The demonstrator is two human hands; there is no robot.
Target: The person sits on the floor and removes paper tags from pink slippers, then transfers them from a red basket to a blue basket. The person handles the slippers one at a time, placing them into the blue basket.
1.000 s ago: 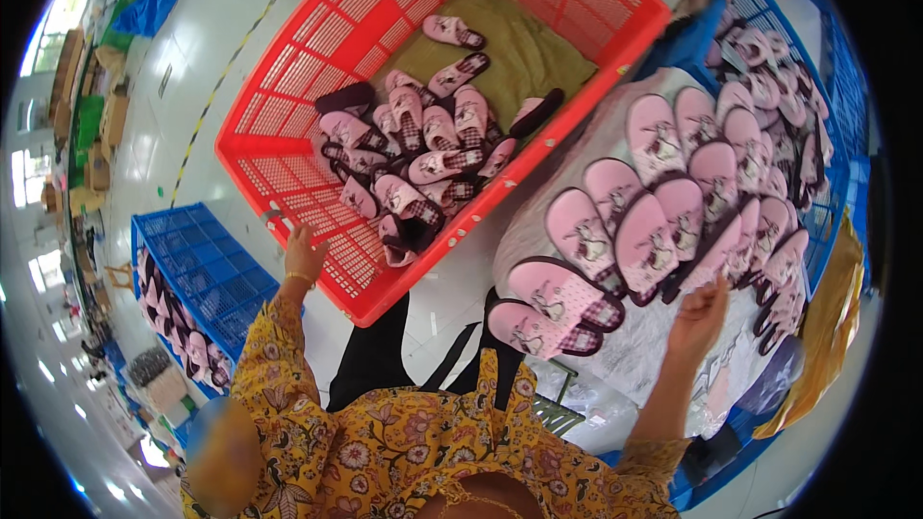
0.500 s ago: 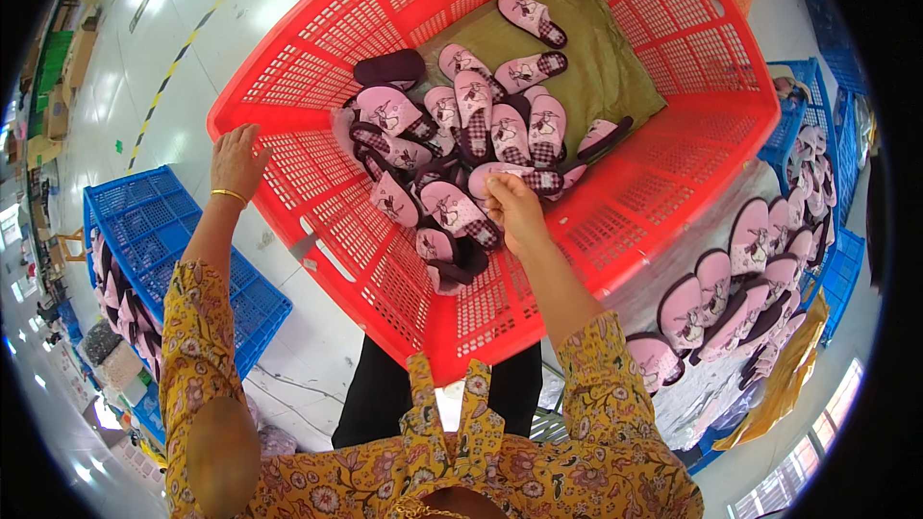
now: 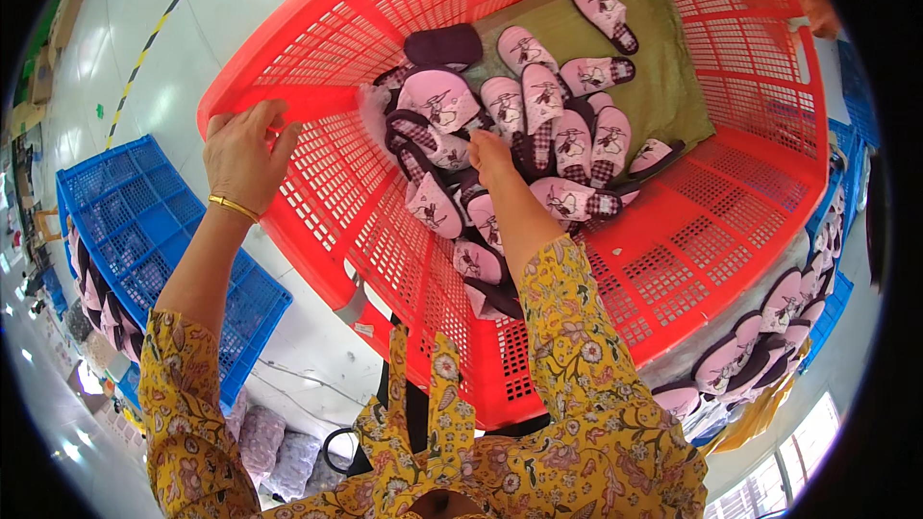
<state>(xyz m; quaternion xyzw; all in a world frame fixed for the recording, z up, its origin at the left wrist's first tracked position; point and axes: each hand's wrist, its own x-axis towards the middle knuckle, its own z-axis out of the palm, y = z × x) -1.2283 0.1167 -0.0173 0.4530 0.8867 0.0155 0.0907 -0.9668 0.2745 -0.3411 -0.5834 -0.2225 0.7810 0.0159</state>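
A big red plastic basket [image 3: 673, 298] with lattice walls stands tilted before me, holding a heap of pink slippers with dark soles and checked insoles. My left hand [image 3: 245, 152] is at its left rim, fingers bent over the edge and thumb apart from them. Deep in the heap, my right hand [image 3: 492, 156] has its fingers closed at the checked heel end of a pink slipper [image 3: 437, 101]; the fingertips are partly hidden. Next to that slipper, one lies sole up [image 3: 444, 46]. Another slipper [image 3: 575, 200] lies just right of my right forearm.
An olive wrapped sheet [image 3: 673, 67] covers part of the basket's bottom. Left of it stands a blue crate [image 3: 144, 221], with slippers beside it. More slippers [image 3: 726, 356] stand in rows at the right. Stuffed bags [image 3: 288, 452] lie on the floor at lower left.
My right hand has left the slipper near the front of the heap and reached farther left and deeper. My left hand has shifted on the rim. The view has moved closer over the basket.
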